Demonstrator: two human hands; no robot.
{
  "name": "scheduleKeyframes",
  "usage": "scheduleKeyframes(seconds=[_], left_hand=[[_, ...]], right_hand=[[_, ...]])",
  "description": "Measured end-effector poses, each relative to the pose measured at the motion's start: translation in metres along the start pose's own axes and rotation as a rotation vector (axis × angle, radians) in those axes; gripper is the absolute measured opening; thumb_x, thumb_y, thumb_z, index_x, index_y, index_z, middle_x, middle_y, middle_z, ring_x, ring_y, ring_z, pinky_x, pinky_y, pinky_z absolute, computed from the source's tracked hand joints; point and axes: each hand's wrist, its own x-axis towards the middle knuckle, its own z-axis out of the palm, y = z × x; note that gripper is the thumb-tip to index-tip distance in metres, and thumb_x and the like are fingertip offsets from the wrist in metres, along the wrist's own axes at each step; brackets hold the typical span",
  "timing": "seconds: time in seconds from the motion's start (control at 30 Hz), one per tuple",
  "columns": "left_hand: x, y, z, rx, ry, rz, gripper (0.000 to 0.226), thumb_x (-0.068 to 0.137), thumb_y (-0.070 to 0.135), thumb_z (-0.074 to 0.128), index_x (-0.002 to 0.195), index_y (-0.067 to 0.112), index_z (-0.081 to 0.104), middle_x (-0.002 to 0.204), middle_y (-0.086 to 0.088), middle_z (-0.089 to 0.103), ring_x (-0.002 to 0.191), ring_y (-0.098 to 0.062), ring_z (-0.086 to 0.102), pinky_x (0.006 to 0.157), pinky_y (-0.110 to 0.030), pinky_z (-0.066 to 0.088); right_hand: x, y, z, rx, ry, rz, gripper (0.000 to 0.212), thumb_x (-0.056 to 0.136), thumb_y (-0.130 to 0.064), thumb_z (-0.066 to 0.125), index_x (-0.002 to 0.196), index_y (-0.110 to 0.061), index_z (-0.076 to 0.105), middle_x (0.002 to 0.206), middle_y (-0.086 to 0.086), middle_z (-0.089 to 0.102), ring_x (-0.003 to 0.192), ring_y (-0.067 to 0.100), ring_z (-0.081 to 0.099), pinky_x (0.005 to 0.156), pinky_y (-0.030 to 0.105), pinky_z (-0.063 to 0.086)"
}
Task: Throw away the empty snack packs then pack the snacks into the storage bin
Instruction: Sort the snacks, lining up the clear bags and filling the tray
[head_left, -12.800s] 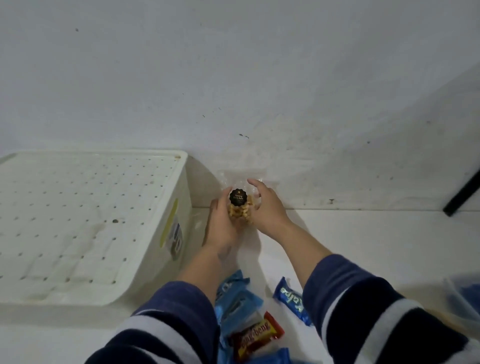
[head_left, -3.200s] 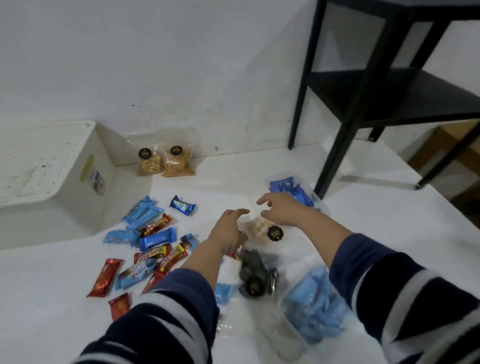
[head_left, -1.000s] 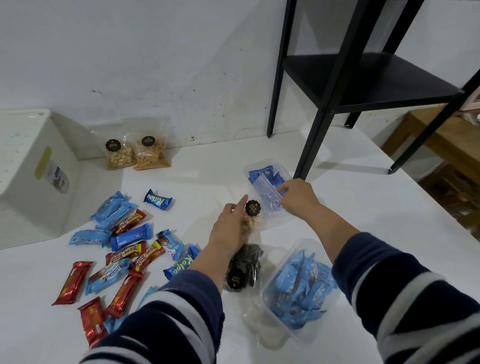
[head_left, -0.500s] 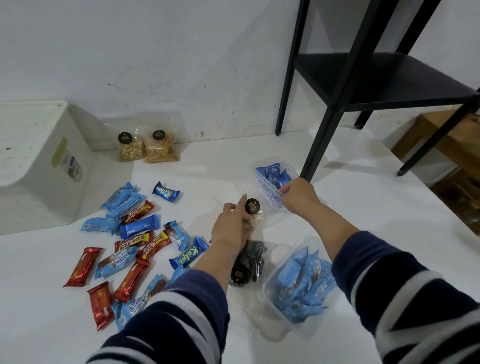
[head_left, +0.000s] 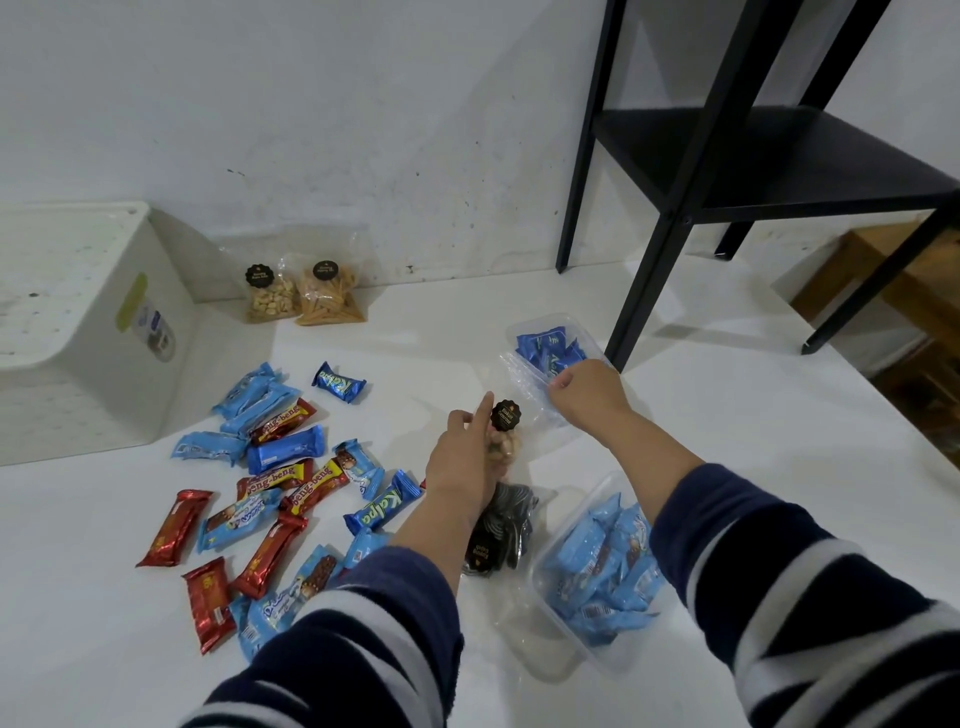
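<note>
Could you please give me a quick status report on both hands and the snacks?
Left hand gripping clear snack bag. Right hand pinching far clear tub. Storage bin upside down, nothing packed. Loose bars scattered between.

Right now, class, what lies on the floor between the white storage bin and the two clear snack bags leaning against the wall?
In the head view, nothing: only bare white floor separates the storage bin from the snack bags.

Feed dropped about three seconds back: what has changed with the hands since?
The left hand now holds the clear snack bag alone. The right hand let go of it and moved to the far clear tub, gripping its edge. The two bags by the wall and the loose bars stayed put.
</note>
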Motion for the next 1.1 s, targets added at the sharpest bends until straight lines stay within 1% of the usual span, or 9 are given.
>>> scheduleKeyframes(seconds=[0.1,0.23,0.37,0.47,0.63,0.77,0.9,1.03,1.1], left_hand=[[0.0,0.0,0.0,-0.003,0.002,0.004,0.088,0.086,0.019,0.066,0.15,0.036,0.009,0.139,-0.004,0.034,0.107,-0.027,0.058,0.089,-0.038,0.051],[-0.001,0.001,0.0,0.004,0.015,0.02,0.085,0.086,0.019,0.064,0.151,0.034,0.01,0.139,-0.005,0.035,0.107,-0.027,0.058,0.085,-0.035,0.05],[-0.003,0.001,-0.001,-0.005,0.023,0.019,0.083,0.087,0.019,0.062,0.15,0.034,0.011,0.14,-0.005,0.034,0.107,-0.028,0.058,0.085,-0.036,0.049],[-0.003,0.001,0.0,0.003,0.023,0.013,0.085,0.087,0.017,0.063,0.151,0.034,0.01,0.14,-0.005,0.034,0.107,-0.028,0.058,0.084,-0.036,0.049],[-0.005,0.001,0.001,-0.009,0.021,0.026,0.087,0.085,0.013,0.064,0.15,0.036,0.011,0.137,-0.004,0.035,0.106,-0.026,0.057,0.085,-0.036,0.051],[-0.006,0.001,0.002,-0.009,0.033,0.026,0.088,0.085,0.011,0.063,0.151,0.035,0.01,0.138,-0.003,0.035,0.105,-0.026,0.058,0.083,-0.035,0.05],[-0.006,0.0,0.002,-0.023,0.031,0.03,0.089,0.084,0.01,0.063,0.15,0.036,0.01,0.139,-0.002,0.035,0.104,-0.025,0.058,0.081,-0.034,0.051],[-0.006,-0.001,0.002,-0.033,0.024,0.032,0.088,0.084,0.012,0.064,0.15,0.037,0.011,0.14,-0.002,0.034,0.106,-0.024,0.057,0.082,-0.034,0.052],[-0.007,0.0,0.002,-0.039,0.026,0.036,0.087,0.085,0.015,0.065,0.15,0.036,0.011,0.14,-0.002,0.034,0.107,-0.024,0.057,0.083,-0.035,0.051]], right_hand=[[-0.001,-0.002,-0.003,0.053,-0.013,-0.023,0.024,0.089,-0.017,0.054,0.098,-0.001,0.069,0.101,0.013,0.068,0.097,0.028,0.062,0.089,0.037,0.051],[-0.001,-0.005,-0.001,0.084,0.028,-0.018,0.021,0.086,-0.017,0.058,0.092,-0.002,0.07,0.098,0.013,0.07,0.096,0.028,0.064,0.087,0.038,0.053],[-0.002,-0.007,0.0,0.08,0.033,0.0,0.023,0.087,-0.019,0.056,0.1,-0.005,0.07,0.102,0.012,0.068,0.099,0.028,0.062,0.092,0.04,0.052],[-0.001,-0.01,-0.001,0.095,0.006,0.021,0.023,0.085,-0.02,0.056,0.099,-0.009,0.07,0.106,0.009,0.066,0.103,0.028,0.059,0.096,0.045,0.05],[0.0,-0.015,-0.001,0.12,0.035,0.013,0.021,0.087,-0.022,0.055,0.096,-0.01,0.07,0.101,0.009,0.069,0.096,0.028,0.063,0.088,0.043,0.054],[0.0,-0.018,0.0,0.09,0.025,0.016,0.025,0.092,-0.021,0.049,0.101,-0.008,0.068,0.103,0.01,0.067,0.096,0.027,0.061,0.088,0.041,0.054],[0.0,-0.021,0.0,0.098,-0.022,-0.004,0.022,0.091,-0.022,0.053,0.104,-0.01,0.066,0.097,0.001,0.061,0.09,0.02,0.051,0.077,0.03,0.039],[0.002,-0.023,0.001,0.115,0.014,-0.015,0.023,0.09,-0.017,0.053,0.1,-0.005,0.07,0.102,0.011,0.07,0.096,0.028,0.062,0.085,0.036,0.051],[0.002,-0.025,0.001,0.093,0.002,-0.016,0.023,0.089,-0.016,0.052,0.099,-0.004,0.069,0.099,0.011,0.069,0.097,0.028,0.063,0.08,0.035,0.051]])
